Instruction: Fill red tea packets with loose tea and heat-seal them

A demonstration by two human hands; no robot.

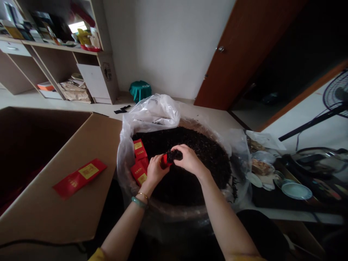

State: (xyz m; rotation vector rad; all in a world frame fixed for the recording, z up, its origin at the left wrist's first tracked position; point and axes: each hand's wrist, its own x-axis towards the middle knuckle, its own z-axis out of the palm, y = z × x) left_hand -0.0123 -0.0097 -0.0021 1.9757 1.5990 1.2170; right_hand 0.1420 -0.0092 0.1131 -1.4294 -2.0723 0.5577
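My left hand (pixel 156 172) grips a small red packet (pixel 164 160) upright over a large plastic-lined tub. Right beside it, my right hand (pixel 188 158) is closed on a clump of dark dried leaves (pixel 174 155), held at the packet's mouth. Below both hands the tub is filled with loose dark leaves (pixel 187 185), which look like tea. Several red packets with yellow labels (pixel 139 172) lie at the tub's left inner side. Another red packet (pixel 80 178) rests flat on the cardboard flap to the left.
An opened cardboard box (pixel 67 152) stands at the left. Clear plastic liner (pixel 152 112) bunches over the tub's far rim. On the right are a pale lidded dish (pixel 296 190), food containers and a black fan (pixel 337 92). A teal-covered bin (pixel 140 90) sits by the wall.
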